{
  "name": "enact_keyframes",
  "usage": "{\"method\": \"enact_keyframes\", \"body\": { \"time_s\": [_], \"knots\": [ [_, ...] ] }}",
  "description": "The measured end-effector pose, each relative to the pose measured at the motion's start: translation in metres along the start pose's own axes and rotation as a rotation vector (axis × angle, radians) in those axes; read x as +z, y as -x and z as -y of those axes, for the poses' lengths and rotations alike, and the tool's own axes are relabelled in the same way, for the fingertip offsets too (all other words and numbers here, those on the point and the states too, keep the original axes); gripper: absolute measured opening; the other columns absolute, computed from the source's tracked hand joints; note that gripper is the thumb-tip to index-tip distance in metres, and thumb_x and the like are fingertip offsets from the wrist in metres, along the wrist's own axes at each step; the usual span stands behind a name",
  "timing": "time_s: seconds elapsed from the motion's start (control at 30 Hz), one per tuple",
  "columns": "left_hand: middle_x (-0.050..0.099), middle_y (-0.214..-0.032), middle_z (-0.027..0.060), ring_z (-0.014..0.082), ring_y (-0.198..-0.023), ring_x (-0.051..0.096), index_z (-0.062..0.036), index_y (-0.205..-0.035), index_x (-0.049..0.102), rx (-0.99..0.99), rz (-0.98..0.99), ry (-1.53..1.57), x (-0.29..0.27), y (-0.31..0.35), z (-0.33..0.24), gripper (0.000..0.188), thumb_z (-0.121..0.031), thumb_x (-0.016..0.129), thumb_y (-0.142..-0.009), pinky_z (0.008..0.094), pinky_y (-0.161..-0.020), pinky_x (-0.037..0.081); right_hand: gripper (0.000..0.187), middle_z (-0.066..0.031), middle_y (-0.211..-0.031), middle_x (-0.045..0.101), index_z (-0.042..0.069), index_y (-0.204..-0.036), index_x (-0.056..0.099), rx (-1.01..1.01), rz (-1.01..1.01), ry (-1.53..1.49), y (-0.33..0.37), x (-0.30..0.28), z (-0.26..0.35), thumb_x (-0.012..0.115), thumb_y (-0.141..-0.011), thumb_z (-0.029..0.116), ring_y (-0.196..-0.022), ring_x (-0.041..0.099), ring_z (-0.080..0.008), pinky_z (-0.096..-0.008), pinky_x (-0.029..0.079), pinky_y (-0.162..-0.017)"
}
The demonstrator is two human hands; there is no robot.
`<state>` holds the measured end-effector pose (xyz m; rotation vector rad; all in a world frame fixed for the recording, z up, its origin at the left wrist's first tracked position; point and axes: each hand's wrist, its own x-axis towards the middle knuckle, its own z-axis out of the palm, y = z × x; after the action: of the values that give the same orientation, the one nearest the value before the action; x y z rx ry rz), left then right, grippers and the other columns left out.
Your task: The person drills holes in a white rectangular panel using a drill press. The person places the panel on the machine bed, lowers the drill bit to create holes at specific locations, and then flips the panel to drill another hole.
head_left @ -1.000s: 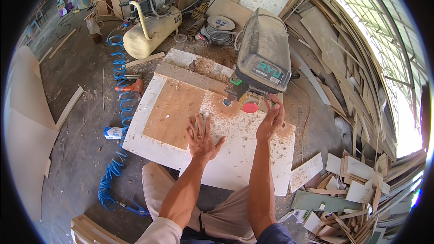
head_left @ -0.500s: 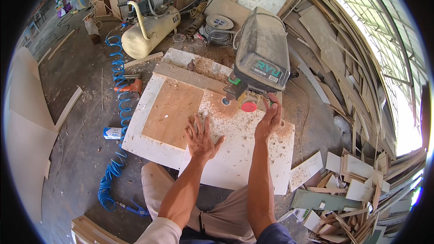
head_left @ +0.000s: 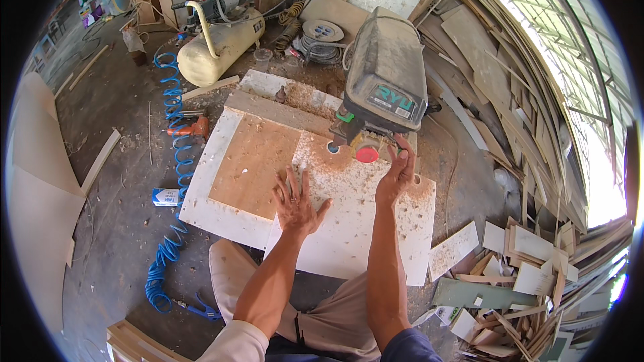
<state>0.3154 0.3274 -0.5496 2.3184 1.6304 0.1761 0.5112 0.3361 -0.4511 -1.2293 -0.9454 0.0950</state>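
Observation:
My left hand [head_left: 296, 209] lies flat with its fingers spread on a white board [head_left: 335, 248], its fingertips near the edge of a brown wood panel [head_left: 251, 161]. A dusty dark drill press [head_left: 386, 60] stands over the board's far side. Its bit meets the board at a round hole [head_left: 333, 148] ringed with wood shavings [head_left: 318, 164]. My right hand [head_left: 397, 177] is raised beside the red round button [head_left: 366, 155] on the press. Its fingers curl at the lower right of the machine head, around a part they mostly hide.
A wooden strip [head_left: 282, 114] runs along the board's far side. Left lie a coiled blue air hose [head_left: 176, 154], an orange power tool [head_left: 191, 127] and a small box [head_left: 166, 197]. A cream air compressor [head_left: 218, 50] and cable reel [head_left: 320, 40] stand behind. Wood offcuts [head_left: 516, 281] pile up at right.

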Motion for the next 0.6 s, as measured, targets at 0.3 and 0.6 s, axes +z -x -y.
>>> {"method": "enact_keyframes", "body": {
  "time_s": [0.3,0.6],
  "knots": [
    [-0.003,-0.172,0.0242,0.051,-0.156,0.002,-0.0125,-0.168,0.007,-0.004,0.017,0.003,-0.0032,0.0006,-0.0006,0.106,-0.082,0.037,-0.093,0.0646,-0.122,0.012,0.043,-0.0151,-0.137,0.062,0.002,-0.132,0.06,0.005,0.003,0.021,0.0016,-0.0002,0.001,0.039,-0.114,0.035,-0.131,0.058,-0.0248,-0.0451,0.05,-0.11],
    [-0.004,-0.172,0.0242,0.0512,-0.156,0.003,-0.0134,-0.168,0.006,-0.008,0.029,-0.005,-0.003,0.0,-0.0006,0.107,-0.083,0.037,-0.093,0.0647,-0.122,0.014,0.033,-0.013,-0.138,0.063,0.004,-0.126,0.061,0.002,-0.01,0.005,0.0034,-0.0019,-0.0076,0.04,-0.115,0.026,-0.132,0.057,-0.024,-0.0437,0.047,-0.11]
  ]
}}
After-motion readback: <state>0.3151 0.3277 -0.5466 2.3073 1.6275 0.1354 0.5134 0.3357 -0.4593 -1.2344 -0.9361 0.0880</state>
